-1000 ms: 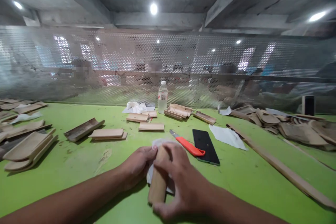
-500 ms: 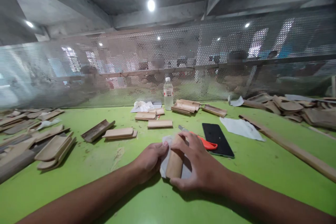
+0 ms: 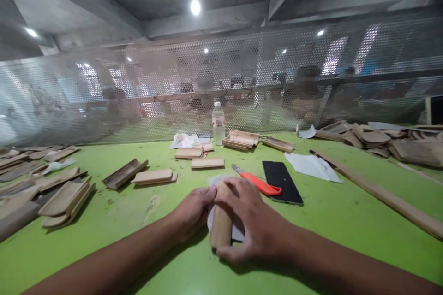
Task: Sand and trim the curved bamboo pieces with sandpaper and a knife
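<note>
In the middle of the green table, my right hand [image 3: 254, 216] is closed over a short curved piece of bamboo [image 3: 221, 228]. Its fingers bend over the far end, and the thumb is at the near end. Under the bamboo lies a pale sheet of paper [image 3: 238, 230], mostly covered; whether it is abrasive I cannot tell. My left hand [image 3: 194, 214] pinches the sheet's left edge between thumb and fingers, close against the bamboo. Just beyond my right hand, an orange-handled utility knife [image 3: 261, 184] rests partly on a black phone [image 3: 282, 182].
Cut bamboo pieces [image 3: 155, 176] lie across the table, with heaps at left [image 3: 65, 198] and right [image 3: 374, 140]. A water bottle [image 3: 218, 124] stands near the perforated screen [image 3: 166, 101]. White paper [image 3: 313, 167] and a long bamboo strip [image 3: 377, 193] lie to the right.
The bamboo piece has slid toward me and slightly left over the paper, my right hand moving with it. More of the orange knife handle shows. My left hand keeps its pinch.
</note>
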Demonstrator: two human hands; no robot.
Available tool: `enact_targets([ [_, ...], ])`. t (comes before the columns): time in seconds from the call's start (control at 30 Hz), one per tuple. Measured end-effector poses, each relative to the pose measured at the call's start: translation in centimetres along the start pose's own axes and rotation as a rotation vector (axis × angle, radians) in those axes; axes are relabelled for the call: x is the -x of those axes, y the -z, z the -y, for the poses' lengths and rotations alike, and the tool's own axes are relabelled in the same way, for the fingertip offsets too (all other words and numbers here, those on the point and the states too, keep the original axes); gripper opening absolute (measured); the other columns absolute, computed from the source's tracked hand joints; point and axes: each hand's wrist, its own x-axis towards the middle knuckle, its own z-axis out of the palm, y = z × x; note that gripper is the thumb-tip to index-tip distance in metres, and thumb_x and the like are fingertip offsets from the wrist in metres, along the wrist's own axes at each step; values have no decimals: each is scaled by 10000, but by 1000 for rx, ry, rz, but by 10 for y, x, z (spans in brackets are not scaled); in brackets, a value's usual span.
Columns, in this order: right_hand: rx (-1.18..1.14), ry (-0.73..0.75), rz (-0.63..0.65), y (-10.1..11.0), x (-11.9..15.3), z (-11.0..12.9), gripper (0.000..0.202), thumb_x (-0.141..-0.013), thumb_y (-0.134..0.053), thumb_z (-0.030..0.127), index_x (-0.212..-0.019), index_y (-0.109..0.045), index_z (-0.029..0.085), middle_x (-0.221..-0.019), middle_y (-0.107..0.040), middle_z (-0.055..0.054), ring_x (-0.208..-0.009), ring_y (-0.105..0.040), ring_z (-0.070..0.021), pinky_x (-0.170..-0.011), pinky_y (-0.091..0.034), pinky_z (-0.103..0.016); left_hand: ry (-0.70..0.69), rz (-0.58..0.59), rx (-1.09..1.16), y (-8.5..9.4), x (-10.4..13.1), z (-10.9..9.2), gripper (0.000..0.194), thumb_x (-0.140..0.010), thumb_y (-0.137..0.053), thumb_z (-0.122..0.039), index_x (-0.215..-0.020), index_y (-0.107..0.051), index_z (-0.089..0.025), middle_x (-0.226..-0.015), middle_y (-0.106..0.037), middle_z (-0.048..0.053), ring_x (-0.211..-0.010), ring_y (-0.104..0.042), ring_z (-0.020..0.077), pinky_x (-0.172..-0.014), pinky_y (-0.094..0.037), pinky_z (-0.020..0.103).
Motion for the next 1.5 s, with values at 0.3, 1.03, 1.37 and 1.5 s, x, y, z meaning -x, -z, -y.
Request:
enact_targets([
  [0.3,17,20,-60,1,-2,-5,822,-628,-805,591,-1285,-542,175,-1383,-449,-179,-1310,-384,-407,-1133,-315,-589,-15,13,-1,0,1,-1,238,-994,-564,-215,-1007,-727,-43,-901,-757,189,-827,-730,261,-836,-581,353],
  [1.03,-31,94,-58,-4,-3,-8,763,-575,-832,531,-1181,-514,193,-1279,-461,-137,-1192,-426,-352,-1083,-369,-548,-10,12,-28,-1,-2,0,245,-996,-546,-226,-965,-724,-60,-849,-756,170,-781,-732,270,-805,-588,382],
  [1.37,-37,100,-62,-7,-1,-5,736,-557,-838,503,-1127,-485,199,-1284,-450,-141,-1196,-416,-359,-1069,-377,-542,-28,0,-37,2,-2,2,266,-986,-595,-291,-934,-728,-66,-847,-756,159,-773,-720,252,-811,-577,361],
  [1.5,-5,41,-106,-6,-4,-9,682,-580,-829,526,-1069,-483,199,-1224,-464,-131,-1135,-432,-346,-1047,-376,-554,-8,-54,-57,-1,-1,1,247,-1005,-541,-228,-944,-720,-69,-845,-754,158,-780,-720,244,-795,-575,346],
])
